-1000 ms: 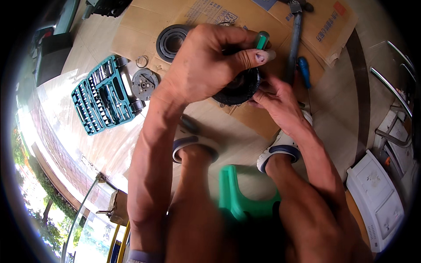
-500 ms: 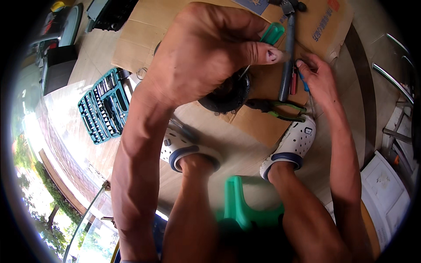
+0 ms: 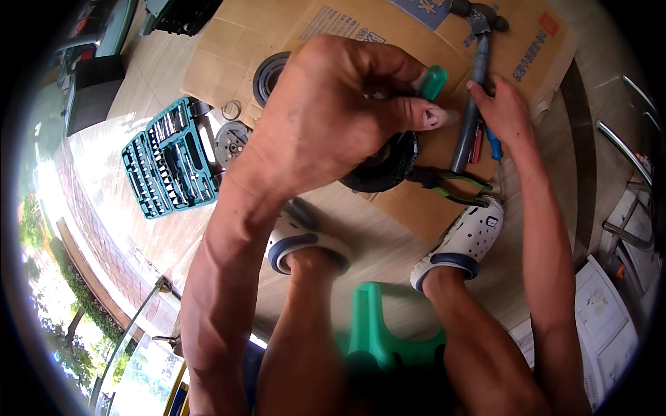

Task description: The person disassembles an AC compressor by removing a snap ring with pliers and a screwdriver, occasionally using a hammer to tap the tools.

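Note:
My left hand (image 3: 326,114) is closed on a screwdriver with a translucent green handle (image 3: 433,84). It is held over a black round metal part (image 3: 385,172), which the hand partly covers. My right hand (image 3: 505,114) has its thumb across the grey handle of a hammer (image 3: 463,139), its fingers curling down along the far right side and partly hidden. Beside that handle lie a tool with a red handle (image 3: 476,144) and a blue-handled screwdriver (image 3: 494,145). Green-and-black pliers (image 3: 454,187) rest near the black part, close to my right shoe.
Flattened cardboard (image 3: 409,211) lies under the work. At the left sit a teal socket set case (image 3: 173,159), a round metal disc (image 3: 232,143) and a metal ring (image 3: 231,109). A green stool (image 3: 368,315) is beneath me; white clogs (image 3: 461,232) are on my feet.
The blue-handled screwdriver has left my right hand and lies on the cardboard; that hand is now at the hammer handle. My left hand still holds the green-handled screwdriver.

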Demonstrator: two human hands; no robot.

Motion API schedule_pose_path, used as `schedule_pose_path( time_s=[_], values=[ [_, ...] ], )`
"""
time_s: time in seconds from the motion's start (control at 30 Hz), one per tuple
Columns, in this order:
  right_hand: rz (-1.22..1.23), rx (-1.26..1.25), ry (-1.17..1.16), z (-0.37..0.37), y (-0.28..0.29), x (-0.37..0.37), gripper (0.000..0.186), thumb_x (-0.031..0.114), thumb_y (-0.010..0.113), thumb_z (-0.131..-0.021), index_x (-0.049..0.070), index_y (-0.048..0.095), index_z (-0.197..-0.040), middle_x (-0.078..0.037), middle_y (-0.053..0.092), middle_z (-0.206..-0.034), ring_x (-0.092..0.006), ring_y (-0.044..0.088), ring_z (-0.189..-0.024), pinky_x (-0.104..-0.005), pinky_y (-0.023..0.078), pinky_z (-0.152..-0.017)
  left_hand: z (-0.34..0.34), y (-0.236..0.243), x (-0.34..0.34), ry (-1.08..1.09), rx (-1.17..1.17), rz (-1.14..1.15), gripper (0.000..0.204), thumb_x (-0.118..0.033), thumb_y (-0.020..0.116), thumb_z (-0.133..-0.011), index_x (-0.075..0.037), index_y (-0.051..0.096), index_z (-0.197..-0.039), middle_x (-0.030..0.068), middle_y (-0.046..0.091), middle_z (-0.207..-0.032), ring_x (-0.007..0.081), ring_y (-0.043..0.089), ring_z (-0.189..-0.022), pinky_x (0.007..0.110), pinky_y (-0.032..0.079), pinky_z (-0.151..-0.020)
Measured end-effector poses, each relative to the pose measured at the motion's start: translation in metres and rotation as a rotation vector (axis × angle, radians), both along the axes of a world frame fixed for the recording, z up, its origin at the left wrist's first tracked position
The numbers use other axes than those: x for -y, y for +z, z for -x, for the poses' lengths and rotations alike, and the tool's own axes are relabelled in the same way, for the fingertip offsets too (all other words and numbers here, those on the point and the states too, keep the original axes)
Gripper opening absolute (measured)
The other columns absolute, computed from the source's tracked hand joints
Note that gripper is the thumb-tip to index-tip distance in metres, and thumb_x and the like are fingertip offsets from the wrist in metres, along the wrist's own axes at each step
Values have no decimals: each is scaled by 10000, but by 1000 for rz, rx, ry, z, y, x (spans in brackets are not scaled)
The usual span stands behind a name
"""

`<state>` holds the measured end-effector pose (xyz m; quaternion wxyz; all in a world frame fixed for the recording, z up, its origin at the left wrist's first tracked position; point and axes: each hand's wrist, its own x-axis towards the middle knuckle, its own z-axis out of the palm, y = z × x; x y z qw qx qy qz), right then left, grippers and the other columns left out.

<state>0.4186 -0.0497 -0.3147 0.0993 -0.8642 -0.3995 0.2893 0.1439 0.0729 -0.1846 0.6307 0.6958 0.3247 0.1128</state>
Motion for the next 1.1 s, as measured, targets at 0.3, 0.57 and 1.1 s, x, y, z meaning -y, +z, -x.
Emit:
schedule_pose_path(
  time_s=[0.3, 0.57, 1.1],
  values=[
    [-25, 24, -42, -20, -23, -20, 498, 488, 723, -929, 13, 666, -1069, -169, 733, -932, -320, 726, -919, -452, 555, -832, 5, -6, 10, 75, 18, 1, 251, -99, 890, -855, 24, 805, -1056, 66, 791, -922, 98, 719, -862, 270, 593, -801],
    [-38, 14, -161, -30, -39, -40, 369, 335, 763, -910, -1, 667, -1029, -95, 690, -848, -192, 679, -743, -362, 546, -664, 0, -5, 15, 12, -27, -179, 279, -116, 913, -833, 26, 810, -1049, 63, 791, -891, 89, 715, -824, 272, 594, -767],
    [-266, -473, -488, -14, 33, -19, 184, 205, 716, -895, 54, 615, -924, -8, 577, -784, -102, 551, -604, -286, 449, -524, 6, -13, 9, -44, 21, -153, 278, -103, 889, -853, 24, 803, -1085, 94, 796, -910, 102, 726, -849, 283, 589, -786]
  ],
)
